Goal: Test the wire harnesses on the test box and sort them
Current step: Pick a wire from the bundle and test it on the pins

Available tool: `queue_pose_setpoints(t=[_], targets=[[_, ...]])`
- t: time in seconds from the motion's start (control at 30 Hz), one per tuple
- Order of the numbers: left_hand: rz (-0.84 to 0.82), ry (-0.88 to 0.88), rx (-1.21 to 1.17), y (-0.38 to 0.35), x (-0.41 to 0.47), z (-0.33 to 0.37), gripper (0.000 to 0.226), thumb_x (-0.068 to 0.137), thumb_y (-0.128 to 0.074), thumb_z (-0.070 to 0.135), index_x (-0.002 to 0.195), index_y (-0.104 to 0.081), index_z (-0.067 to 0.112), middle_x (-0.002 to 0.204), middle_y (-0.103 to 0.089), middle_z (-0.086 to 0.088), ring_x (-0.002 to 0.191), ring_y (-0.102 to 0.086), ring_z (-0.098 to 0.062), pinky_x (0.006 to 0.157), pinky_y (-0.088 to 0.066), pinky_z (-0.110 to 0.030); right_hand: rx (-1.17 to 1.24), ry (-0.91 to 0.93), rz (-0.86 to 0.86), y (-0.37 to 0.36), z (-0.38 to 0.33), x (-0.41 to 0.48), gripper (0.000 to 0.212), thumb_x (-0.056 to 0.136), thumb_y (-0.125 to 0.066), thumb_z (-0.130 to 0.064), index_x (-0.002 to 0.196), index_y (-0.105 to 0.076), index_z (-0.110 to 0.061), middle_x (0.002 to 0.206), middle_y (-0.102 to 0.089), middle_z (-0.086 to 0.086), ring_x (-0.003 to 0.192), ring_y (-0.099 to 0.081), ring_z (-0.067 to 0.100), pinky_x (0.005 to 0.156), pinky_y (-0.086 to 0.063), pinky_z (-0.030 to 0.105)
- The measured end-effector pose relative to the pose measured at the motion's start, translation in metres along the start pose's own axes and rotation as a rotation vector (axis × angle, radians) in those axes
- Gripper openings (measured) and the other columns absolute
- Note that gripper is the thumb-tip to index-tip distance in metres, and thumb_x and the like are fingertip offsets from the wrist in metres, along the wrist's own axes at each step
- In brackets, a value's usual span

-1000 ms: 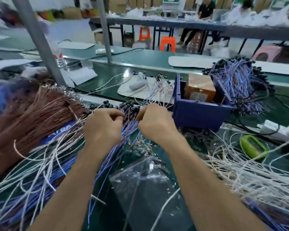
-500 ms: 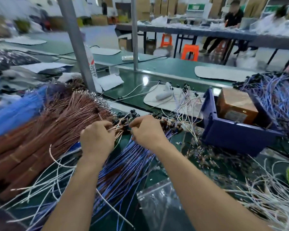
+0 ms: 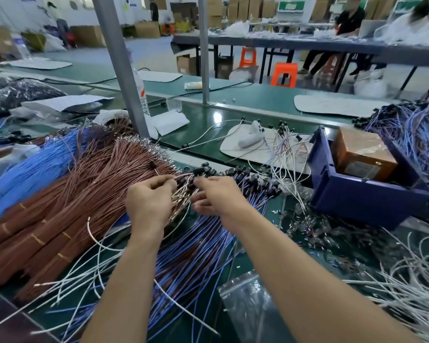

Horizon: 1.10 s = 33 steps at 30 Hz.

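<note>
A fan of blue and purple wire harnesses [image 3: 196, 248] with black connectors [image 3: 253, 180] lies on the green bench in front of me. My left hand [image 3: 150, 201] grips a small bunch of thin brown and white wires [image 3: 181, 196] at their connector ends. Just to its right, my right hand [image 3: 218, 198] has curled fingers pinching the same bunch. A brown box [image 3: 362, 154] sits inside a dark blue bin [image 3: 357, 201] at the right.
Bundled brown wires [image 3: 67, 199] and blue wires [image 3: 30, 169] pile up at the left. Loose white wires [image 3: 411, 288] spread at the right, more purple harnesses [image 3: 411, 134] behind the bin. A clear plastic bag [image 3: 248, 303] lies near me. A grey post [image 3: 120, 68] rises behind.
My head has turned left, so the bin and the white wires slid to the right. Both hands stayed together at the connector ends, now working brown and white wires.
</note>
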<state>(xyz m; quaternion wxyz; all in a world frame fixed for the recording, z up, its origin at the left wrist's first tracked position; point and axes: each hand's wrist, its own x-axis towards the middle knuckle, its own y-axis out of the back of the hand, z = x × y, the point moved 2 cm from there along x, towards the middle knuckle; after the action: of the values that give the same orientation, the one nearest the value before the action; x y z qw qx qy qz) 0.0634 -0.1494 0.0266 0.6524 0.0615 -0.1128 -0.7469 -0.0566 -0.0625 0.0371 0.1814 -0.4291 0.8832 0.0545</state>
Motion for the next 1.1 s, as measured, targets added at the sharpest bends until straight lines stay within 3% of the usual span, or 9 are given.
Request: queue_pose_setpoints(t=[0.17, 0.27, 0.5, 0.6, 0.73, 0.83, 0.93, 1.03, 1.1], targets=[[-0.195, -0.074, -0.076, -0.002, -0.006, 0.002, 0.013, 0.073, -0.082, 0.033, 0.079, -0.081, 0.044, 0.076, -0.079, 0.01, 0.077, -0.077, -0.016, 0.078, -0.063, -0.042, 0.192, 0.107, -0.041, -0.006, -0.01, -0.009, 0.012, 0.095, -0.065, -0.001, 0.086, -0.064, -0.008, 0.068, -0.062, 0.012, 0.044, -0.05, 0.014, 0.047, -0.047, 0.022], [-0.3, -0.117, -0.042, -0.002, -0.009, 0.009, 0.02, 0.061, -0.079, 0.048, 0.081, -0.081, 0.046, 0.074, -0.078, 0.009, 0.066, -0.073, -0.012, 0.068, -0.06, -0.036, 0.135, 0.175, 0.017, 0.002, -0.013, -0.017, 0.015, 0.098, -0.06, -0.001, 0.086, -0.068, -0.006, 0.065, -0.065, 0.01, 0.045, -0.052, 0.014, 0.047, -0.043, 0.023], [-0.479, -0.065, 0.043, 0.015, -0.011, 0.015, 0.023, 0.082, -0.085, 0.014, 0.082, -0.084, 0.037, 0.069, -0.076, 0.005, 0.047, -0.051, -0.002, 0.047, -0.04, -0.015, 0.632, 0.247, 0.307, 0.081, -0.025, -0.052, 0.01, 0.096, -0.066, -0.009, 0.093, -0.069, -0.001, 0.066, -0.07, 0.006, 0.055, -0.061, 0.01, 0.052, -0.051, 0.021], [-0.505, -0.089, -0.007, 0.018, -0.022, 0.029, 0.025, 0.083, -0.083, 0.008, 0.079, -0.084, 0.033, 0.07, -0.077, -0.001, 0.051, -0.055, -0.009, 0.047, -0.041, -0.014, 0.703, 0.276, 0.265, 0.103, -0.02, -0.074, 0.019, 0.099, -0.062, -0.018, 0.086, -0.068, -0.007, 0.073, -0.069, 0.008, 0.058, -0.058, 0.013, 0.051, -0.048, 0.024], [-0.608, -0.217, 0.058, 0.003, -0.045, 0.046, 0.022, 0.082, -0.084, 0.014, 0.08, -0.083, 0.036, 0.07, -0.077, 0.007, 0.054, -0.064, 0.0, 0.05, -0.047, -0.011, 0.84, 0.256, 0.166, 0.118, -0.015, -0.104, 0.043, 0.104, -0.05, -0.034, 0.064, -0.051, -0.017, 0.096, -0.074, 0.016, 0.081, -0.069, 0.025, 0.077, -0.058, 0.039], [-0.676, -0.249, 0.084, -0.009, -0.062, 0.05, 0.017, 0.084, -0.084, 0.015, 0.077, -0.083, 0.031, 0.061, -0.073, 0.007, 0.044, -0.049, 0.002, 0.045, -0.037, -0.01, 1.061, 0.309, -0.002, 0.138, -0.022, -0.13, 0.049, 0.106, -0.042, -0.04, 0.062, -0.046, -0.019, 0.064, -0.059, 0.001, 0.055, -0.053, 0.016, 0.058, -0.052, 0.03], [-0.789, -0.271, 0.061, -0.022, -0.086, 0.055, 0.016, 0.086, -0.082, 0.016, 0.077, -0.083, 0.029, 0.064, -0.074, 0.008, 0.051, -0.058, 0.002, 0.052, -0.044, -0.009, 0.736, 0.343, 0.15, 0.166, -0.015, -0.15, 0.044, 0.103, -0.05, -0.036, 0.062, -0.05, -0.02, 0.056, -0.044, 0.0, 0.046, -0.031, 0.014, 0.046, -0.035, 0.027], [-0.903, -0.352, 0.107, -0.042, -0.112, 0.063, 0.018, 0.086, -0.082, 0.02, 0.076, -0.082, 0.034, 0.056, -0.067, 0.011, 0.048, -0.05, -0.002, 0.05, -0.04, -0.013, 0.069, 0.392, 0.351, 0.185, 0.002, -0.167, 0.037, 0.099, -0.061, -0.02, 0.063, -0.067, -0.016, 0.064, -0.063, 0.009, 0.043, -0.04, 0.012, 0.045, -0.031, 0.022], [-0.897, -0.46, 0.109, -0.059, -0.131, 0.071, 0.017, 0.085, -0.083, 0.019, 0.073, -0.082, 0.032, 0.052, -0.063, 0.014, 0.042, -0.044, 0.0, 0.048, -0.036, -0.01, -0.294, 0.392, 0.384, 0.193, 0.012, -0.176, 0.022, 0.095, -0.065, -0.019, 0.077, -0.077, -0.022, 0.075, -0.075, 0.0, 0.048, -0.052, 0.002, 0.052, -0.037, 0.017]])
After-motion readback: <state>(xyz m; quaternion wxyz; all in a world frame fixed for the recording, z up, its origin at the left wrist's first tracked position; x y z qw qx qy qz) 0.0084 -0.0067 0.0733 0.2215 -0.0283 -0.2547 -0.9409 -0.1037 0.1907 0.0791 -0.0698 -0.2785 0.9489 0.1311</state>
